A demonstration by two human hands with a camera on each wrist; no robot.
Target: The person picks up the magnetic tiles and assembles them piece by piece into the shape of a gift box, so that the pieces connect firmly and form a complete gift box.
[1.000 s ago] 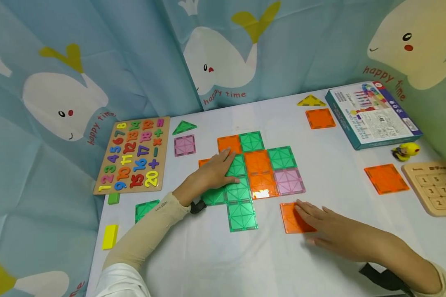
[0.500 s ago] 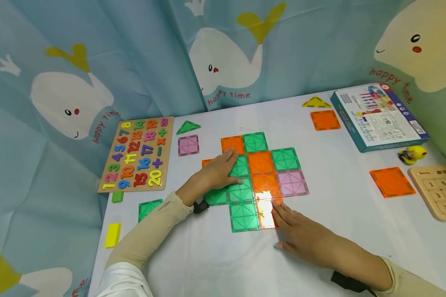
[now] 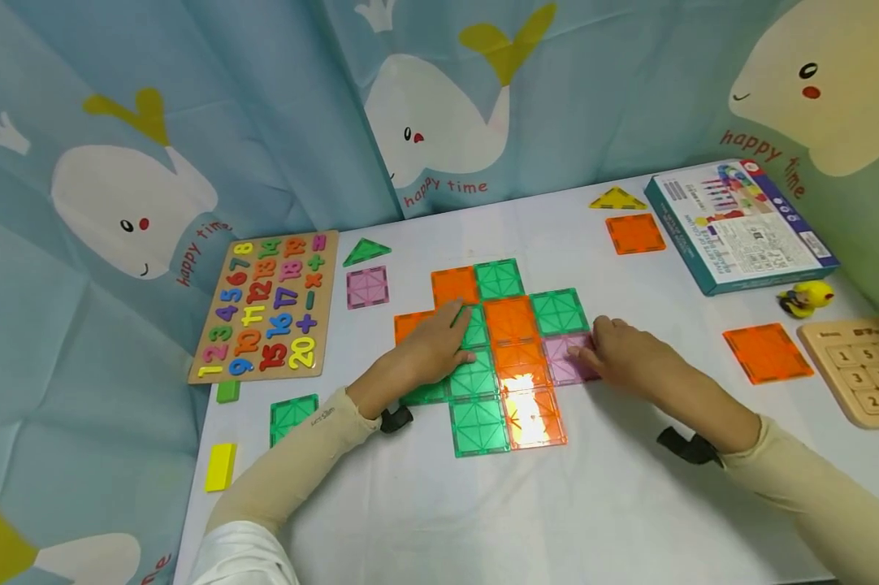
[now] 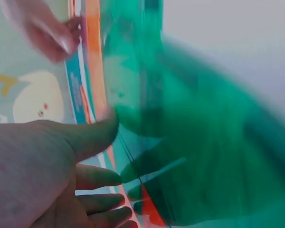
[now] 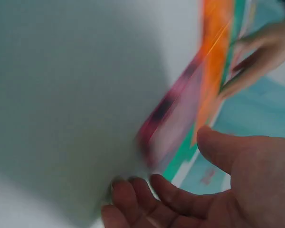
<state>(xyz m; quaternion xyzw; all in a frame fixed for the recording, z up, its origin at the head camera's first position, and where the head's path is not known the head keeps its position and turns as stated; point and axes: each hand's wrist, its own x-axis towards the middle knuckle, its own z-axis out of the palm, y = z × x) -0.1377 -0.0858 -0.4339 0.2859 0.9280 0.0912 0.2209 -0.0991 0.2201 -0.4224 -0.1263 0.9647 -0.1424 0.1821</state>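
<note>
Green, orange and pink translucent square magnetic tiles lie edge to edge mid-table. My left hand (image 3: 426,348) rests on the left part of this patch, over a green tile (image 3: 471,374), its fingers loosely extended in the left wrist view. On the patch's right side, my right hand (image 3: 633,359) is at the pink tile (image 3: 560,356), thumb over it and fingers bent beside its right edge. The right wrist view, though blurred, has the pink tile (image 5: 173,121) between thumb and fingers with a gap to each. An orange tile (image 3: 534,418) adjoins the lowest green tile (image 3: 479,427).
A number board (image 3: 264,307) lies left, near a loose pink tile (image 3: 367,288) and yellow block (image 3: 220,467). Loose orange tiles (image 3: 767,353), a boxed set (image 3: 739,227), a small yellow-headed figure (image 3: 806,299) and a wooden number board (image 3: 859,370) are to the right.
My right hand slid an orange tile left against the patch, let go of it, then moved up and right to the pink tile. The left hand stays in place.
</note>
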